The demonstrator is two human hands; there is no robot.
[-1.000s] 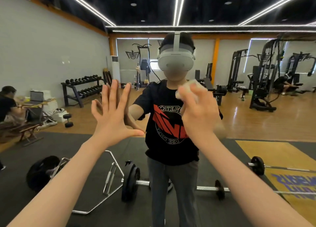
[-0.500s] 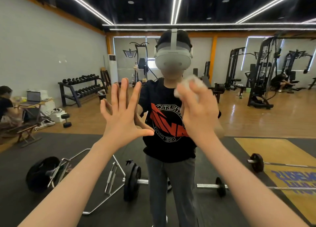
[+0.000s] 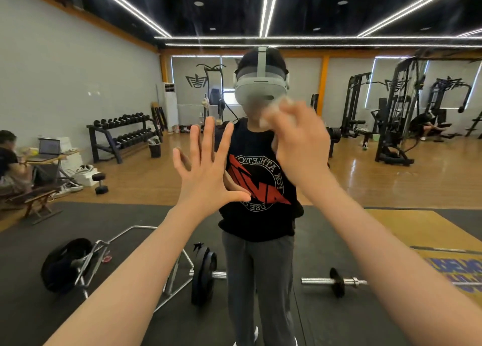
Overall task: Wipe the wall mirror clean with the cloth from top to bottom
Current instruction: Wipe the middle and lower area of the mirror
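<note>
Left hand (image 3: 206, 174) flat on wall mirror (image 3: 78, 90), fingers spread straight, palm against glass, left of centre. Right hand (image 3: 302, 142) raised higher, just right of it, fingers curled round white cloth (image 3: 273, 113), bunched and motion-blurred, held at glass in front of reflected headset (image 3: 260, 87). Cannot tell how much of cloth actually touches the glass. Mirror fills whole view. Reflected: person in black printed T-shirt (image 3: 258, 178) and grey trousers, barbell (image 3: 336, 281) on black floor mat behind, dumbbell rack (image 3: 122, 134) far left, cable machines (image 3: 399, 111) far right, seated person with laptop (image 3: 48, 150) at left edge.
</note>
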